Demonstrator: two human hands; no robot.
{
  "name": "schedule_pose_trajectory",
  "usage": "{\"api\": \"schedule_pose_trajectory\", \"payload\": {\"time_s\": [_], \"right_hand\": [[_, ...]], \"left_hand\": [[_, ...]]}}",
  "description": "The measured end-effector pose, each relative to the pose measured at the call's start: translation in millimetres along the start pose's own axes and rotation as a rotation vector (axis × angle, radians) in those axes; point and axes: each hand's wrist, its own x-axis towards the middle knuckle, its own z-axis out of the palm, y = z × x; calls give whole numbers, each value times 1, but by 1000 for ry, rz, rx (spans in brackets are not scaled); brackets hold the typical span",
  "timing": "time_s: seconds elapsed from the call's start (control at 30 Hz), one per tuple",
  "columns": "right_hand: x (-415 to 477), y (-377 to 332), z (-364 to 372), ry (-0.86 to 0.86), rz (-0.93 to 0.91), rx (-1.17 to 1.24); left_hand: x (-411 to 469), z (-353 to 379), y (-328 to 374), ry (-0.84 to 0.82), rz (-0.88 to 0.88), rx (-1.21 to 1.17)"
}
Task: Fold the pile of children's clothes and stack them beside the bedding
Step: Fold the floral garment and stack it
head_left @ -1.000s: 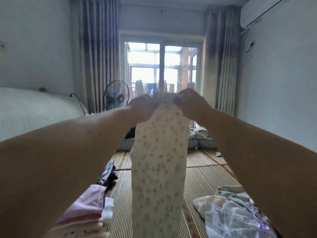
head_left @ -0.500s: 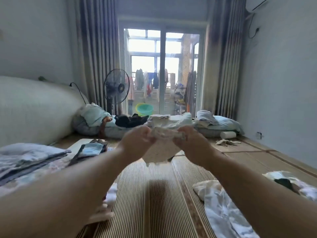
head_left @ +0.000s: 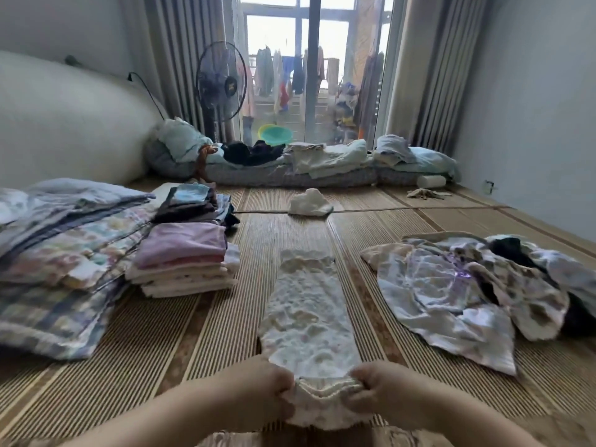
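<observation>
- The bedding (head_left: 48,253) on the left runs out of view, so no clue how wide it is.
- Same deal with the unfolded pile (head_left: 451,295) on the right.
- The left hand (head_left: 267,382) and right hand (head_left: 371,388) have their fingertips buried in the near end of the pale garment (head_left: 306,311), and its print is just blur.
- Crumpled thing (head_left: 425,193) far right: can't tell what it is.

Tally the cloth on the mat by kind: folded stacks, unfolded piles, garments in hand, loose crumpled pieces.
Folded stacks: 2 (pink-topped stack, dark stack)
Unfolded piles: 1 (pile at right)
Garments in hand: 1 (cream garment, left hand and right hand grip it)
Loose crumpled pieces: 2 (white piece, beige piece)
Total: 6
</observation>
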Motion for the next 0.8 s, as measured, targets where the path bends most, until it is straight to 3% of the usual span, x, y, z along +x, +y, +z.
{"api": "schedule_pose_trajectory", "payload": {"time_s": [0.13, 0.2, 0.27, 0.37, 0.47, 0.57, 0.63, 0.73, 0.8], "right_hand": [[6, -6, -19, -65, -21, 134], [18, -6, -32, -8, -15, 274], [35, -4, -43, 133, -29, 488], [75, 3, -48, 358, -76, 688], [114, 25, -44, 640, -6, 562], [130, 47, -37, 822, 72, 306], [131, 57, -28, 834, -20, 97], [128, 63, -17, 675, -278, -143], [123, 64, -12, 446, -419, -226]], "left_hand": [[10, -18, -13, -203, -6, -380], [20, -24, -20, -200, 7, -706], [34, -29, -26, -73, -29, -913], [68, -23, -35, 352, -186, -768], [91, -12, -41, 624, -319, -710], [102, 3, -51, 606, -333, -599], [102, 11, -59, 536, -265, -395], [94, 16, -70, 285, -60, -89], [88, 17, -72, 134, 53, -14]]}}
